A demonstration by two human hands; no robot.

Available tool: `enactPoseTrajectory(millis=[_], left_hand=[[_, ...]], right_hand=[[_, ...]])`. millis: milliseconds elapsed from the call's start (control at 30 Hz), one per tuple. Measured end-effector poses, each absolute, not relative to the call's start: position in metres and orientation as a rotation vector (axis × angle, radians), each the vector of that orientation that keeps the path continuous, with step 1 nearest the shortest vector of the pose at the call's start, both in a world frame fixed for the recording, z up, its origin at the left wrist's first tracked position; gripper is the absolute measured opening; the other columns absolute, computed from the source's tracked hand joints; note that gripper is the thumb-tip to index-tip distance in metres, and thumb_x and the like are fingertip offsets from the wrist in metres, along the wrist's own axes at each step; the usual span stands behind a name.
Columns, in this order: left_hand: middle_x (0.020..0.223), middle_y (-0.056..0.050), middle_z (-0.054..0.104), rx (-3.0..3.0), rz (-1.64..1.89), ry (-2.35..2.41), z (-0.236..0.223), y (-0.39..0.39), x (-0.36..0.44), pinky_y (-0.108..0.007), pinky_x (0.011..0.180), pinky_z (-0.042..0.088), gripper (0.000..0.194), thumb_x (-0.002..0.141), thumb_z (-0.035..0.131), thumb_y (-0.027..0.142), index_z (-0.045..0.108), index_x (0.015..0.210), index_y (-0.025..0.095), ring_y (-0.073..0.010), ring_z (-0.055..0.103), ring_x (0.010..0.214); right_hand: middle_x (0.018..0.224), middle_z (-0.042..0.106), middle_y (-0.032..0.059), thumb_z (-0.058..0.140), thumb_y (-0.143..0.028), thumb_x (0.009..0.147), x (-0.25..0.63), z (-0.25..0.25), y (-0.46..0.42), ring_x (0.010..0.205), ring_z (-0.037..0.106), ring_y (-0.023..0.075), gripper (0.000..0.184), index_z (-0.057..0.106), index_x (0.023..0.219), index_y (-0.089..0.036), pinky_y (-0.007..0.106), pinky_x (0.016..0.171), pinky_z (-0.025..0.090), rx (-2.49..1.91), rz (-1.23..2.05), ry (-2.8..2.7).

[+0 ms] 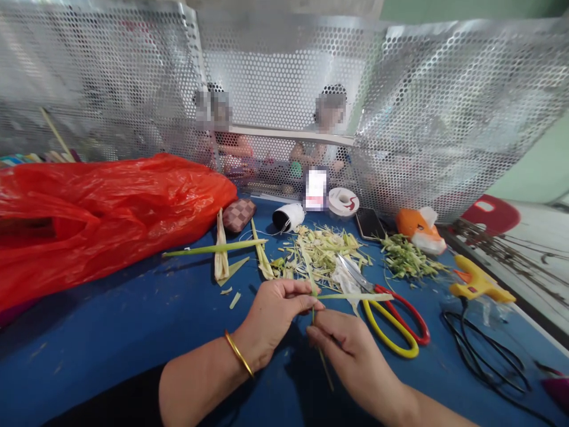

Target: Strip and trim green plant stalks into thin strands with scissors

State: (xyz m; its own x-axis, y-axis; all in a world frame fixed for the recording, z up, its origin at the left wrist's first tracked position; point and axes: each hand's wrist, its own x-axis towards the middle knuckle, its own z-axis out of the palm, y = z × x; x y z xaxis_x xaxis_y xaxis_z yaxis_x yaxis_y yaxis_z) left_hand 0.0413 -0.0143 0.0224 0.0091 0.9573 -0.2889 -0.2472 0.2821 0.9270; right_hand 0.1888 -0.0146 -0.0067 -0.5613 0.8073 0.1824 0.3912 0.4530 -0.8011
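Between thumb and fingers, my left hand [278, 311] pinches pale green leaf strips [355, 296] where they cross. One strip points right and another stands up and away from me. Just below, my right hand [349, 350] is closed on a thin strip end [326, 367] that hangs down past the fingers. Exactly how the strips are folded at the fingertips is hidden. Close to my right hand lie scissors [391, 311] with one red and one yellow handle. Beyond both hands spreads a heap of cut leaf scraps [326, 246].
A red plastic bag [111, 207] fills the left side. Farther back are a checkered pouch [239, 214], a white thread spool [288, 217], a ribbon roll [343, 201] and a dark phone [370, 223]. On the right sit a yellow glue gun [480, 281] and its black cord [482, 350].
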Motion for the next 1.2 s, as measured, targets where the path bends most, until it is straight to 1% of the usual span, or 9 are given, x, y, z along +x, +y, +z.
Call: enactPoseTrajectory(millis=[133, 267, 367, 433, 567, 633, 967, 1033, 1200], left_hand=[[0.064, -0.002, 0.071, 0.776, 1.107, 1.195, 0.022, -0.015, 0.042, -0.023, 0.067, 0.046, 0.019, 0.067, 0.067, 0.012, 0.063, 0.086, 0.014, -0.0114, 0.063, 0.063], [0.066, -0.001, 0.069, 0.887, 1.093, 1.160, 0.021, -0.011, 0.038, -0.024, 0.063, 0.046, 0.012, 0.069, 0.065, 0.016, 0.061, 0.081, 0.015, -0.0113, 0.062, 0.060], [0.066, 0.001, 0.065, 0.914, 1.034, 1.096, 0.022, -0.009, 0.037, -0.027, 0.062, 0.048, 0.011, 0.070, 0.064, 0.018, 0.060, 0.080, 0.015, -0.0115, 0.062, 0.055], [0.066, 0.001, 0.063, 0.921, 0.967, 1.063, 0.023, -0.011, 0.038, -0.027, 0.062, 0.048, 0.012, 0.070, 0.065, 0.018, 0.059, 0.080, 0.014, -0.0120, 0.063, 0.054], [0.064, 0.001, 0.062, 0.967, 0.849, 1.056, 0.021, -0.016, 0.041, -0.024, 0.056, 0.047, 0.015, 0.071, 0.066, 0.026, 0.058, 0.075, 0.014, -0.0109, 0.061, 0.050], [0.060, 0.001, 0.060, 0.999, 0.834, 1.085, 0.019, -0.018, 0.043, -0.023, 0.053, 0.045, 0.017, 0.072, 0.066, 0.029, 0.058, 0.072, 0.013, -0.0100, 0.058, 0.047], [0.056, 0.003, 0.054, 1.313, 0.768, 1.218, 0.007, -0.019, 0.040, -0.022, 0.047, 0.040, 0.013, 0.077, 0.057, 0.028, 0.058, 0.071, 0.017, -0.0102, 0.052, 0.046], [0.059, 0.004, 0.054, 1.406, 0.832, 1.308, 0.008, -0.018, 0.039, -0.023, 0.048, 0.038, 0.009, 0.077, 0.056, 0.026, 0.059, 0.080, 0.018, -0.0106, 0.051, 0.049], [0.062, 0.006, 0.053, 1.587, 0.955, 1.452, 0.015, -0.013, 0.033, -0.024, 0.052, 0.035, 0.034, 0.075, 0.059, 0.021, 0.051, 0.108, 0.019, -0.0117, 0.048, 0.054]], right_hand=[[0.060, 0.042, -0.0028, 0.041, -0.021, 0.091, 0.189, -0.003, -0.020, 0.054, 0.035, 0.0106, 0.033, 0.034, 0.059, -0.020, 0.024, 0.051, 0.028, -0.936, 0.781, -2.284], [0.067, 0.055, 0.0012, 0.041, -0.022, 0.094, 0.195, 0.009, -0.018, 0.058, 0.046, 0.0123, 0.026, 0.052, 0.070, -0.019, 0.025, 0.055, 0.033, -0.930, 0.594, -2.321], [0.075, 0.062, 0.0035, 0.047, -0.029, 0.092, 0.202, 0.023, -0.006, 0.071, 0.054, 0.0164, 0.021, 0.062, 0.082, -0.020, 0.029, 0.067, 0.037, -1.060, 0.470, -2.186], [0.077, 0.062, 0.0034, 0.052, -0.034, 0.089, 0.205, 0.027, 0.005, 0.075, 0.055, 0.0181, 0.021, 0.064, 0.078, -0.020, 0.030, 0.069, 0.038, -1.185, 0.620, -2.093], [0.064, 0.054, -0.0012, 0.059, -0.036, 0.080, 0.203, 0.022, 0.017, 0.064, 0.049, 0.0140, 0.023, 0.059, 0.067, -0.018, 0.027, 0.062, 0.038, -1.172, 1.329, -1.674], [0.060, 0.050, -0.0029, 0.063, -0.035, 0.076, 0.200, 0.019, 0.015, 0.060, 0.045, 0.0123, 0.022, 0.057, 0.064, -0.017, 0.026, 0.061, 0.036, -1.130, 1.493, -1.497], [0.054, 0.045, -0.0043, 0.067, -0.035, 0.071, 0.195, 0.009, 0.010, 0.054, 0.037, 0.0102, 0.026, 0.053, 0.058, -0.017, 0.025, 0.053, 0.029, -1.166, 1.430, -1.426], [0.053, 0.045, -0.0041, 0.067, -0.038, 0.071, 0.196, 0.009, 0.012, 0.053, 0.037, 0.0104, 0.028, 0.054, 0.058, -0.017, 0.025, 0.052, 0.029, -1.184, 1.421, -1.443], [0.060, 0.054, -0.0011, 0.067, -0.043, 0.073, 0.193, 0.013, 0.008, 0.062, 0.048, 0.0130, 0.029, 0.058, 0.064, -0.017, 0.027, 0.063, 0.039, -1.111, 1.447, -1.384]])
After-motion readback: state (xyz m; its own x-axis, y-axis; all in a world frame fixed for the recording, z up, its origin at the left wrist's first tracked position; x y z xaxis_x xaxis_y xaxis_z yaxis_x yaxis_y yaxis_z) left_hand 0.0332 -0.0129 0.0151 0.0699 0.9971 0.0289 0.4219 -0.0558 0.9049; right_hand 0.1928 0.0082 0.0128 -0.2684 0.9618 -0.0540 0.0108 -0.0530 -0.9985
